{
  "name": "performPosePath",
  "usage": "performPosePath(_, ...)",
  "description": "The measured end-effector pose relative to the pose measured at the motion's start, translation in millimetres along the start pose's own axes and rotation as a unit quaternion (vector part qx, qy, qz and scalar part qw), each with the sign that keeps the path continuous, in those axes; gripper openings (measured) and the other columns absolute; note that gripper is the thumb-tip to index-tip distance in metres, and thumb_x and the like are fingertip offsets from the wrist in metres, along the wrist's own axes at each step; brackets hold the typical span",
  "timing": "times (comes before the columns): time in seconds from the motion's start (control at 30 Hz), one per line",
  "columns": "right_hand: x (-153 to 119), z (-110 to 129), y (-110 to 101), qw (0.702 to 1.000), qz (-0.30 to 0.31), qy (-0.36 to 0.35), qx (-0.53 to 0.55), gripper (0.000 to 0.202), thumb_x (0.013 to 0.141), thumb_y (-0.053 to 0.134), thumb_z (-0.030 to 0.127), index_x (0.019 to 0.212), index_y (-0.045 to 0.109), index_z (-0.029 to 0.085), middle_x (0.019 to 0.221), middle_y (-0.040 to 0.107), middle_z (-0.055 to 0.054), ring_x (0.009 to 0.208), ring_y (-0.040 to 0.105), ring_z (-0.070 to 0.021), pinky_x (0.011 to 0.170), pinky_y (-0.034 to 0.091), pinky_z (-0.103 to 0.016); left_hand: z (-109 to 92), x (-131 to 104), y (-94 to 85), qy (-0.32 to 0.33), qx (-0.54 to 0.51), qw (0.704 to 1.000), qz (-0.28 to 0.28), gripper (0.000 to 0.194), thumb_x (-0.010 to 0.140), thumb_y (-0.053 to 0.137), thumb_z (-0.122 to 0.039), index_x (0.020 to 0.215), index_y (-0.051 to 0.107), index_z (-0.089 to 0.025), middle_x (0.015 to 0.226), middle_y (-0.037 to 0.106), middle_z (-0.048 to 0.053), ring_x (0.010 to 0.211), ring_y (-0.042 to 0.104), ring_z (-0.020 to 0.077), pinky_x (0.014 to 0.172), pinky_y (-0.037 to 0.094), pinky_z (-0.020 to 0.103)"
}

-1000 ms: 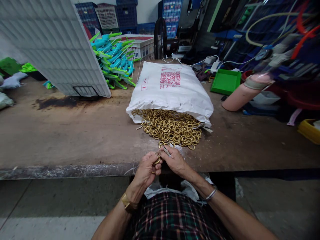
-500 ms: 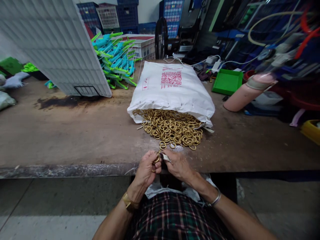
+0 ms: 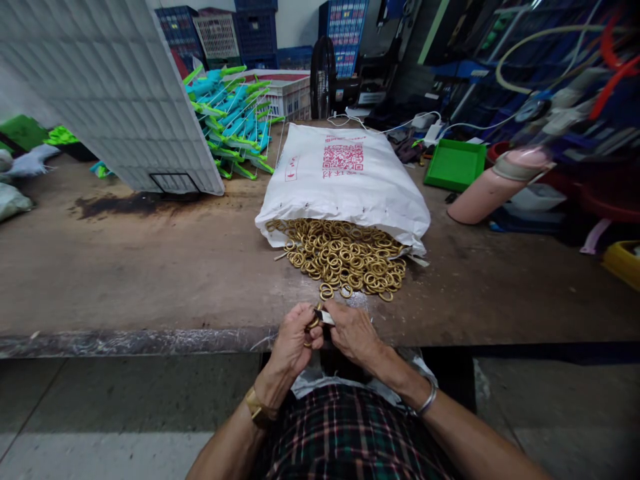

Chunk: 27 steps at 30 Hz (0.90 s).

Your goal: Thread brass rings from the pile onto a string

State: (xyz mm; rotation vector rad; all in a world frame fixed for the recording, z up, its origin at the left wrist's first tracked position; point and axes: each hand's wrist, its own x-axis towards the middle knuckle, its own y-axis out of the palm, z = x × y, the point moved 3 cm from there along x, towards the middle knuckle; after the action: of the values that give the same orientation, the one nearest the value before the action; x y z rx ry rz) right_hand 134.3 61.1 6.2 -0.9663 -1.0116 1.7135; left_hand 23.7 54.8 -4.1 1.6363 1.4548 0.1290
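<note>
At the edge of the desk (image 3: 150, 287), gold-coloured rings (image 3: 314, 324) are held in the left hand (image 3: 293, 341) and a small tool (image 3: 327, 317) in the right hand (image 3: 357, 339); more rings (image 3: 345, 257) are heaped at an open-mouthed sack (image 3: 320, 190).

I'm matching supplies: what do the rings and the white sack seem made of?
Rings: gold-toned with a soft sheen; highlights on their curves suggest metal, though coated plastic is possible. White sack: matte, perhaps woven plastic, judging by its creased opening and red print.
</note>
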Motion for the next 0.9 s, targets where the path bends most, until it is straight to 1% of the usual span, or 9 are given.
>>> performPosePath(0.17, 5, 3, -4, 0.999, -0.002, 0.035, -0.034, 0.025, 0.075, 0.039, 0.009, 0.095, 0.053, 0.017, 0.086, 0.066, -0.006, 0.072, 0.059, -0.0168, 0.057, 0.028, -0.026, 0, -1, -0.2, 0.023, -0.004, 1.0, -0.012, 0.038, 0.06, 0.072, -0.033, 0.068, 0.04, -0.016, 0.054, 0.046, -0.006, 0.037, 0.031, -0.0001, 0.035, 0.02, 0.013)
performPosePath(0.33, 11, -12, -7, 0.995, -0.034, 0.079, -0.057, 0.023, 0.077, 0.04, 0.013, 0.096, 0.053, 0.016, 0.079, 0.065, -0.007, 0.066, 0.057, -0.0163, 0.055, 0.025, -0.026, -3, -8, 3.0, 0.027, -0.01, 0.999, 0.013, 0.034, 0.065, 0.069, -0.031, 0.071, 0.039, -0.017, 0.055, 0.048, -0.006, 0.037, 0.03, 0.0002, 0.035, 0.02, 0.013)
performPosePath(0.43, 10, -15, -6, 0.997, -0.053, 0.043, -0.022, 0.022, 0.076, 0.04, 0.013, 0.093, 0.052, 0.017, 0.074, 0.063, -0.005, 0.064, 0.055, -0.0148, 0.055, 0.026, -0.025, -3, -9, 3.9, 0.025, -0.007, 1.0, 0.014, 0.035, 0.066, 0.069, -0.032, 0.072, 0.039, -0.017, 0.055, 0.047, -0.006, 0.036, 0.03, 0.0003, 0.035, 0.019, 0.013)
performPosePath(0.53, 4, -9, -2, 0.998, -0.063, -0.013, 0.021, 0.02, 0.076, 0.038, 0.011, 0.088, 0.052, 0.017, 0.073, 0.062, -0.004, 0.064, 0.053, -0.0135, 0.056, 0.027, -0.024, -1, -7, 2.5, 0.028, -0.003, 1.0, 0.006, 0.035, 0.065, 0.07, -0.033, 0.075, 0.04, -0.018, 0.055, 0.047, -0.006, 0.036, 0.029, 0.0003, 0.035, 0.02, 0.013)
performPosePath(0.63, 0, -2, 1, 0.997, -0.057, -0.046, 0.032, 0.019, 0.076, 0.038, 0.01, 0.087, 0.052, 0.017, 0.075, 0.062, -0.004, 0.065, 0.053, -0.0136, 0.057, 0.028, -0.024, 3, -5, 0.7, 0.022, -0.012, 1.0, 0.003, 0.037, 0.065, 0.07, -0.033, 0.084, 0.041, -0.019, 0.051, 0.044, -0.008, 0.035, 0.029, 0.0011, 0.035, 0.021, 0.013)
performPosePath(0.73, 0, 0, 3, 0.998, -0.039, -0.048, 0.018, 0.021, 0.076, 0.037, 0.009, 0.087, 0.053, 0.016, 0.076, 0.062, -0.005, 0.065, 0.054, -0.0138, 0.057, 0.029, -0.024, 4, -5, 0.1, 0.016, -0.018, 1.0, 0.0, 0.038, 0.065, 0.07, -0.031, 0.088, 0.042, -0.019, 0.049, 0.041, -0.009, 0.035, 0.029, 0.0014, 0.035, 0.02, 0.013)
performPosePath(0.9, 0, -3, 2, 0.998, -0.038, -0.04, -0.007, 0.023, 0.073, 0.038, 0.007, 0.088, 0.054, 0.016, 0.076, 0.063, -0.005, 0.067, 0.055, -0.014, 0.057, 0.03, -0.024, 3, -6, 1.7, 0.015, -0.013, 1.0, 0.001, 0.037, 0.065, 0.069, -0.031, 0.088, 0.043, -0.017, 0.051, 0.045, -0.008, 0.035, 0.032, 0.0012, 0.035, 0.023, 0.013)
